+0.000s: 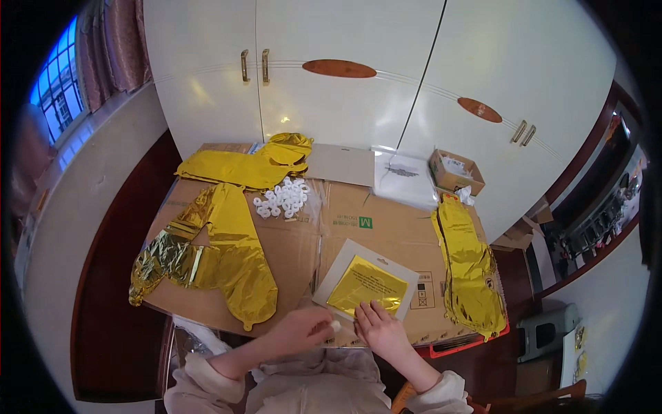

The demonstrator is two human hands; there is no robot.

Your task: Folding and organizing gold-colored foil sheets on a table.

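left hand (303, 330) pinches small white piece (336, 325) | right hand (381, 330) flat (fingers spread) on gold packet (367, 286)

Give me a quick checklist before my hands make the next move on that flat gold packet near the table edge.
1. Packet lies flat on the cardboard: ok. The clear packet with the folded gold foil rests on the cardboard sheet.
2. Right hand steadies it: ok, fingers rest on its near edge.
3. Left hand grip: ok, it pinches a small white piece beside the packet's near corner.
4. What that white piece is: cannot tell, too small.
5. More white rings within reach: ok, a pile of white rings lies farther back.
6. Loose gold foil balloons stay clear of the packet: ok, they lie apart on both sides.
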